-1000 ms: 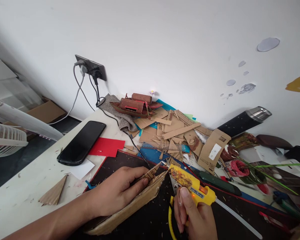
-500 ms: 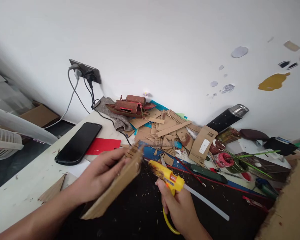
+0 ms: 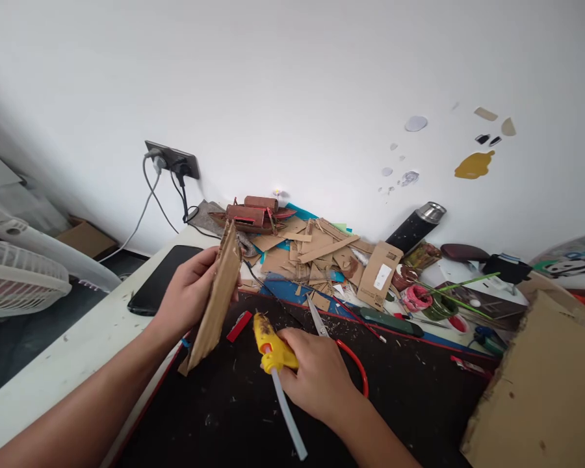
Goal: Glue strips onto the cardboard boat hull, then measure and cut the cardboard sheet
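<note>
My left hand [image 3: 191,286] grips a cardboard piece [image 3: 218,302] by its far face, holding it upright on edge above the dark work mat [image 3: 214,416]. Some of its fingers are hidden behind the cardboard. In my right hand [image 3: 316,370] is a yellow glue gun [image 3: 272,344], its stained nozzle end pointing away from me and a clear glue stick [image 3: 288,413] jutting out of its back. The nozzle is apart from the cardboard. Just beyond the right hand lie scissors [image 3: 316,317] with red handles. A small red piece [image 3: 239,326] rests between cardboard and gun.
Cardboard scraps [image 3: 322,247] and brown model boats [image 3: 251,214] crowd the back by the wall. A phone [image 3: 163,279] lies at left, near a fan [image 3: 22,276]. Paint pots [image 3: 416,298], a black flask [image 3: 416,227] and a large cardboard sheet [image 3: 536,383] are on the right.
The cardboard has been turned steeper and moved left. My right hand has swung the glue gun left, its glue stick now pointing toward me. The scissors and small red piece have come into clear sight.
</note>
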Motion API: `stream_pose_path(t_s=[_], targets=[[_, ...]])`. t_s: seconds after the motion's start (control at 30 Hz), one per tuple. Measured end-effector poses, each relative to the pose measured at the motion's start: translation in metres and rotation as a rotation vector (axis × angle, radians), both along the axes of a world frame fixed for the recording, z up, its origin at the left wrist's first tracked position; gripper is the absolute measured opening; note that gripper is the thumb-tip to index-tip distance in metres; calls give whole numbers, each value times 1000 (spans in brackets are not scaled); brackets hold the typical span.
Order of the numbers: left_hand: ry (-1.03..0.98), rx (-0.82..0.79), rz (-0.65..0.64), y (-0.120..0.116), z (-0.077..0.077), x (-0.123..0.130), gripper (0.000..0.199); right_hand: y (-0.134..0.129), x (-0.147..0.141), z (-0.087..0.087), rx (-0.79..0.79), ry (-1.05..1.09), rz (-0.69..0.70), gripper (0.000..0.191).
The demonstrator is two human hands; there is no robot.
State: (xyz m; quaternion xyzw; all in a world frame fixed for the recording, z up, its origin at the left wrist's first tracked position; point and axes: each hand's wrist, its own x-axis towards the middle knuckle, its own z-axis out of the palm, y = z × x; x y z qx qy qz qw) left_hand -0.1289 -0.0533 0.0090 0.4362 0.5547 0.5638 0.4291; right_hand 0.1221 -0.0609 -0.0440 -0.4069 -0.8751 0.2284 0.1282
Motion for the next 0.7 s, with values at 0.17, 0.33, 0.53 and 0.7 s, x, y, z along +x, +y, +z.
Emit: stream_pose_path(t_s=[0.17,0.33,0.53,0.7], targets=[[245,-3,-109,5,-1,12,50,-1,2,6,-37,-22,20,41],[600,158,-205,17,18,33,39,-1,9,10,-100,93,42,52],[763,188,-234,35,29,56,36,4,15,5,-226,433,-67,22],[861,163,-229,36,21,74,36,16,20,0,-357,809,-320,31]])
